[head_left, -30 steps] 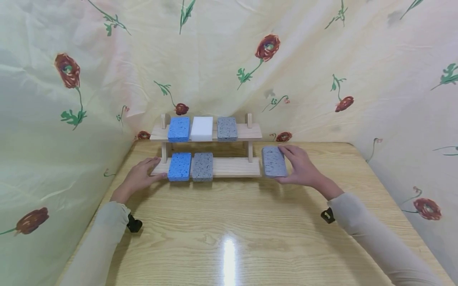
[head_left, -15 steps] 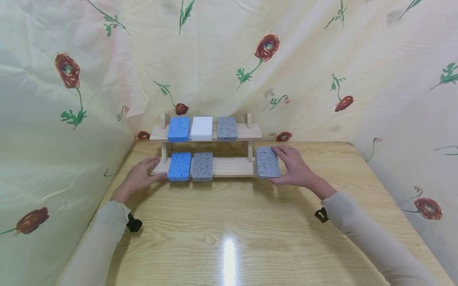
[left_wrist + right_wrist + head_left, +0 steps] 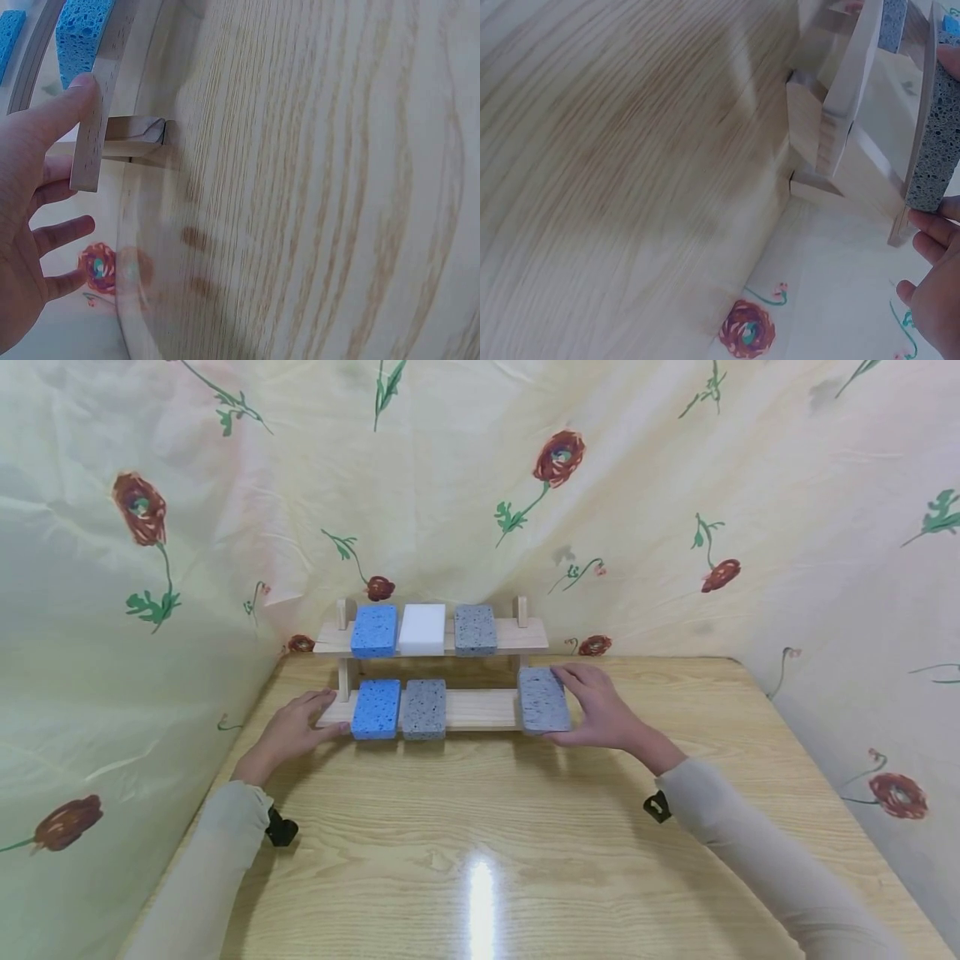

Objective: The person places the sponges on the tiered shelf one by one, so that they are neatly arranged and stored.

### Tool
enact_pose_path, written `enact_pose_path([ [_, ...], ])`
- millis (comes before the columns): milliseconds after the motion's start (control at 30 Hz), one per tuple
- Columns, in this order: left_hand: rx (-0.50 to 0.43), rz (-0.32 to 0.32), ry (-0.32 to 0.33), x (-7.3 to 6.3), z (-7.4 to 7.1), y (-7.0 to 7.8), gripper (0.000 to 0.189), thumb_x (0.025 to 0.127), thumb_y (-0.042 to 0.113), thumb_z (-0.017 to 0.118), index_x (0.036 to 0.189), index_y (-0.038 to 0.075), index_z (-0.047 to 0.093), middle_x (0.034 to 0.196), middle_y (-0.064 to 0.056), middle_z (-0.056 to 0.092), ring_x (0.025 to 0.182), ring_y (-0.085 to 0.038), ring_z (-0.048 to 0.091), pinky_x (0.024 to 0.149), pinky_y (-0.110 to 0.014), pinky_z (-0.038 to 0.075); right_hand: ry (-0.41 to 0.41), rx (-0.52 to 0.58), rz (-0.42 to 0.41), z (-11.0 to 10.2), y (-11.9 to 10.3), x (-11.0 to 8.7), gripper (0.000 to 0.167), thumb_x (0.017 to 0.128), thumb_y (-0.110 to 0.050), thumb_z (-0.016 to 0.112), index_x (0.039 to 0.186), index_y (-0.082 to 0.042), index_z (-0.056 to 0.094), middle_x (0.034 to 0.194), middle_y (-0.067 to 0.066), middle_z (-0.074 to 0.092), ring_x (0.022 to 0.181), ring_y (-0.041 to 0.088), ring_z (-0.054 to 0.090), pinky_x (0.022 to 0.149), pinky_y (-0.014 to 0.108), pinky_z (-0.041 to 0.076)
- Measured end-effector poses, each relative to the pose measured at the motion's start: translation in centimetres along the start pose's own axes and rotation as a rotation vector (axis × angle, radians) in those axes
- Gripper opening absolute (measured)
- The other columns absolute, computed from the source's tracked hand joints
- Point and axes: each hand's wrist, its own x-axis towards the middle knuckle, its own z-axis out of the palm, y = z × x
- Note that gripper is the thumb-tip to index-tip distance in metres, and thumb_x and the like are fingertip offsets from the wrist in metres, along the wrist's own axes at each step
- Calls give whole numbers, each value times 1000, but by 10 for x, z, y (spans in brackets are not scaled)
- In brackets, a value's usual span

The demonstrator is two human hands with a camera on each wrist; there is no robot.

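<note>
A small two-tier wooden rack point(image 3: 480, 710) stands against the back cloth. My left hand point(image 3: 294, 731) grips the left end of its lower board, the thumb point(image 3: 71, 105) lying on the front edge close to a blue sponge point(image 3: 84, 34). My right hand point(image 3: 600, 710) holds a light grey sponge point(image 3: 544, 700) by its right side, thumb at the near edge and fingers at the far edge. That sponge overlaps the right end of the lower board and hides the right upright's foot. Left of it on this board are a blue sponge point(image 3: 377, 709) and a speckled grey sponge point(image 3: 424, 709).
On the upper board point(image 3: 510, 639) sit a blue sponge point(image 3: 374, 631), a white sponge point(image 3: 422, 629) and a grey sponge point(image 3: 475, 630). Flowered cloth point(image 3: 637, 485) encloses the back and sides of the wood-grain table point(image 3: 420, 835). Dark mounts are strapped at both wrists.
My right hand has carried the light grey sponge leftward, from beside the rack to over the right end of the lower board. The left hand has stayed put.
</note>
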Motion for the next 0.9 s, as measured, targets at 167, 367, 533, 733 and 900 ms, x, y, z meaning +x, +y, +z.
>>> enact_pose_path([
  [167,2,1,1,1,1,0,84,95,55,65,155,1,40,161,-24,36,148,-49,32,119,-67,28,-1,13,-3,5,-5,6,116,62,-48,92,152,4,40,145,23,50,133,41,44,113,62,30],
  [367,8,13,9,0,1,-1,82,96,51,66,154,1,41,161,-24,37,147,-49,33,119,-67,29,-13,21,-10,12,-10,14,118,63,-52,91,154,2,39,145,21,50,134,39,44,115,60,30],
  [533,14,10,3,0,0,-2,82,96,52,65,155,1,40,161,-25,36,147,-50,32,119,-67,28,-43,30,7,19,-14,20,119,65,-55,90,156,0,36,149,20,48,139,39,40,119,60,26],
  [733,10,13,3,-1,-1,0,81,96,51,65,154,0,40,161,-26,36,146,-50,33,119,-68,28,-63,37,15,26,-20,26,119,67,-57,88,157,0,35,154,19,45,143,39,37,121,60,24],
  [900,0,6,3,-1,-1,1,81,96,52,65,155,1,40,161,-25,36,147,-50,32,119,-68,28,-84,27,28,32,-25,31,121,68,-59,87,158,-1,32,155,19,43,143,38,36,122,59,23],
])
